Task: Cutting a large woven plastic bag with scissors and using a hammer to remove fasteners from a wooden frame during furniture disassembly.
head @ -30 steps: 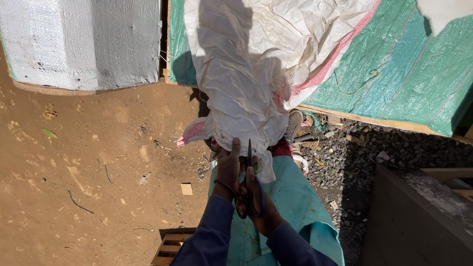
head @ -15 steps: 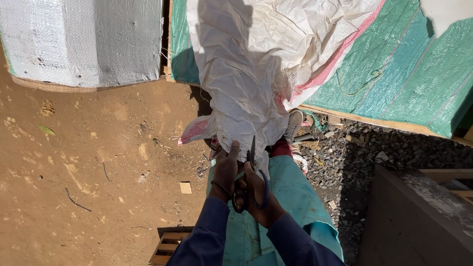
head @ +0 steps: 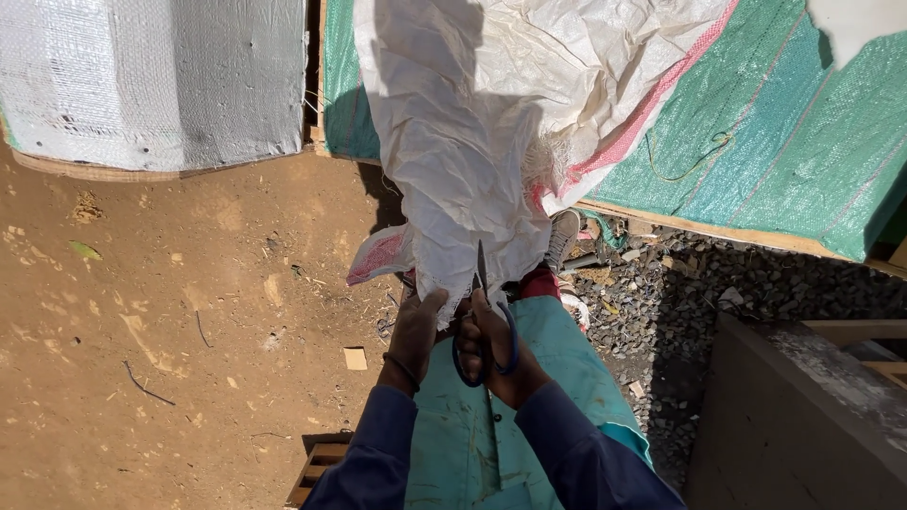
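A white woven sack (head: 472, 151) with a pink stripe hangs from a green-covered table down to my lap. My left hand (head: 416, 331) pinches its lower edge from below. My right hand (head: 496, 354) grips scissors (head: 482, 326) with dark blue handles, fingers through the loops, blades pointing up into the sack's bottom edge. Both arms are in dark blue sleeves. My lap is covered by a teal cloth (head: 482, 425).
A green woven sheet (head: 784, 161) covers a wooden board at the right. A silver-white woven panel (head: 151, 80) stands at the upper left. Brown dirt ground (head: 170, 312) lies left, dark gravel (head: 718, 293) right. A concrete block (head: 803, 425) sits at the lower right.
The hands and scissors have stayed at the sack's lower edge, shifting only slightly. The sack hangs much as before.
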